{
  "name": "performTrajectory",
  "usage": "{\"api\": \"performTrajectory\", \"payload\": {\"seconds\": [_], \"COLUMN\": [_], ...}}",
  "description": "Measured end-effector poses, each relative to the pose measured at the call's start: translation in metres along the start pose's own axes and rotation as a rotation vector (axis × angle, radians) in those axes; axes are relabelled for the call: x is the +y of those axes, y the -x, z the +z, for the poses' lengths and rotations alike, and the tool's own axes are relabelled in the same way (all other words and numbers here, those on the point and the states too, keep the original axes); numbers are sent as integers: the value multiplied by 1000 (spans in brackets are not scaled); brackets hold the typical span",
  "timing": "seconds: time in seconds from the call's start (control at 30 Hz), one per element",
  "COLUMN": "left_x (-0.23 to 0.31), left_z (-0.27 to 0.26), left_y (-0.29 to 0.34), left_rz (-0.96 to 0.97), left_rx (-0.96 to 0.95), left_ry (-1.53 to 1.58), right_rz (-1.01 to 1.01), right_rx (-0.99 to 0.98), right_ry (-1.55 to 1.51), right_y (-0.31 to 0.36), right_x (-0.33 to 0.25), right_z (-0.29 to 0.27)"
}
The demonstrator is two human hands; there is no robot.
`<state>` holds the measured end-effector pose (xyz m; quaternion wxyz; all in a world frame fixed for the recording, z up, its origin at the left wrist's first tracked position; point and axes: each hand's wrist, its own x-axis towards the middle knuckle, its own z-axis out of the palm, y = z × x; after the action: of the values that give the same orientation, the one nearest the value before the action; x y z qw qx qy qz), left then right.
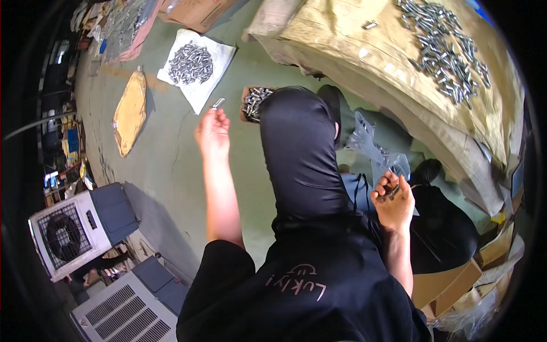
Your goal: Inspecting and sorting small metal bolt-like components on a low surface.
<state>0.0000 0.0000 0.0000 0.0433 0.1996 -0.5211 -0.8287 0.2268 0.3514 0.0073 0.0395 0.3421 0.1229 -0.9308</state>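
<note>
Floor (171, 159) green | fan (62, 236) leftward | left fingers (223, 121) pinching cylinder (219, 104) | right fingers (380, 186) curled round pieces (392, 194)

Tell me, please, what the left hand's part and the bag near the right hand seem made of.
Part: probably metal, shiny, judging by its silvery glints. Bag: apparently thin plastic film, glossy, since it is see-through and crinkled.

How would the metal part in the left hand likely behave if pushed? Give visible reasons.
The metal part would probably roll, since it looks slim and rounded. Its shiny surface may slide easily. Its metallic look suggests stiffness.
</note>
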Motion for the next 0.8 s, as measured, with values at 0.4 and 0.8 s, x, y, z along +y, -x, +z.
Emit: {"api": "performTrajectory", "payload": {"seconds": [0.4,0.8], "left_x": [-118,-2], "left_z": [-142,14], "left_y": [-135,-42], "left_rz": [-273,-45], "left_rx": [-75,-6], "left_ry": [-169,-401], "right_rz": [-263,-524], "right_rx": [260,611], "right_ry": [288,1892], "right_y": [-30,-89], "right_x": [-28,-32], "right_z": [-30,-110]}}
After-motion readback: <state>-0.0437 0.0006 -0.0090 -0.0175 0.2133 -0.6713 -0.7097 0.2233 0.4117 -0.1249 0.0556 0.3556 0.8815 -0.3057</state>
